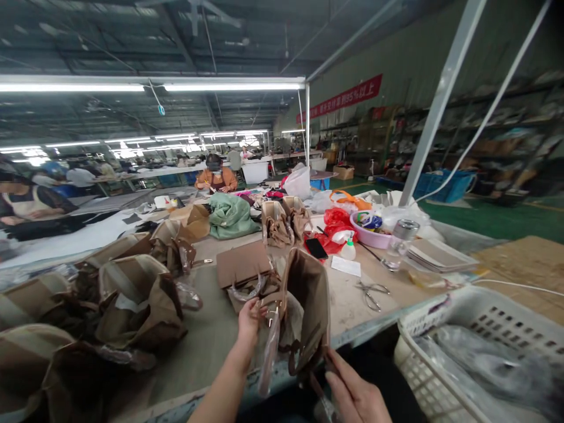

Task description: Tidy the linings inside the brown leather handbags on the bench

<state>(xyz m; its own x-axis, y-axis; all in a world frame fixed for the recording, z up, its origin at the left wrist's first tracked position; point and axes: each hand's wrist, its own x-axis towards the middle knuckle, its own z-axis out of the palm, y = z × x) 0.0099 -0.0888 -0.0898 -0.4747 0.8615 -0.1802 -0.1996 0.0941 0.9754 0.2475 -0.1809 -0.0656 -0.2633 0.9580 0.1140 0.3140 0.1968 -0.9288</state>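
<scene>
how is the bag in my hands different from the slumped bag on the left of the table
Pose: the held bag stands upright at the table edge, gripped by the left hand and right hand; the slumped bag lies collapsed on the table, untouched. Look: the held bag shows a plain brown side; the slumped bag shows a paler panel. Both are brown bags with clear plastic on parts.

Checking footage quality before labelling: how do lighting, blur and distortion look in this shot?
Head view: ceiling tube lights blow out white; the wide lens slants the metal pole; shelves at frame right are smeared; the left hand and brown bag at centre look fairly sharp, the right hand at the bottom edge softer.
</scene>
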